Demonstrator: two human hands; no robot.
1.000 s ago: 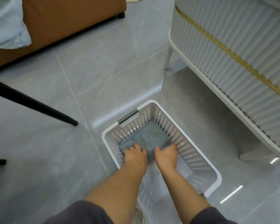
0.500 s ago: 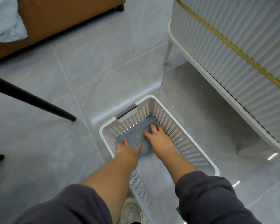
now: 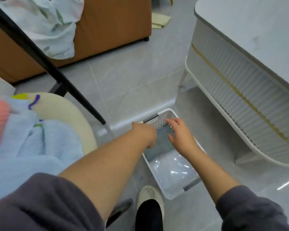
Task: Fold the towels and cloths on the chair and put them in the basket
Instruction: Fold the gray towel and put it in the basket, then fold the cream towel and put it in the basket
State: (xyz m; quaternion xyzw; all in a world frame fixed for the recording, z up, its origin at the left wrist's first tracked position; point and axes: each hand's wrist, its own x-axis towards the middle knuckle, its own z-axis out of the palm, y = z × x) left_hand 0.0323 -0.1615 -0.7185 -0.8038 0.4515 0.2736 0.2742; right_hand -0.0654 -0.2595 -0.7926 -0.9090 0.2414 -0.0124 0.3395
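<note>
Towel (image 3: 160,147) in basket (image 3: 167,112), beneath right fingers (image 3: 172,121).

Glossy grey floor tiles (image 3: 132,77), light streaks at lower right. Orange-brown sofa (image 3: 110,22) at upper left. White ribbed table (image 3: 240,77) with gold trim at upper right. Black slanted leg (image 3: 40,54) across left.

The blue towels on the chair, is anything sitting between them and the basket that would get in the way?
Nothing visible blocks it. The blue towels lie left of the basket; only the person's left forearm crosses between. A black leg lands by the basket's far left corner, beside the path. The basket's near half is bare.
</note>
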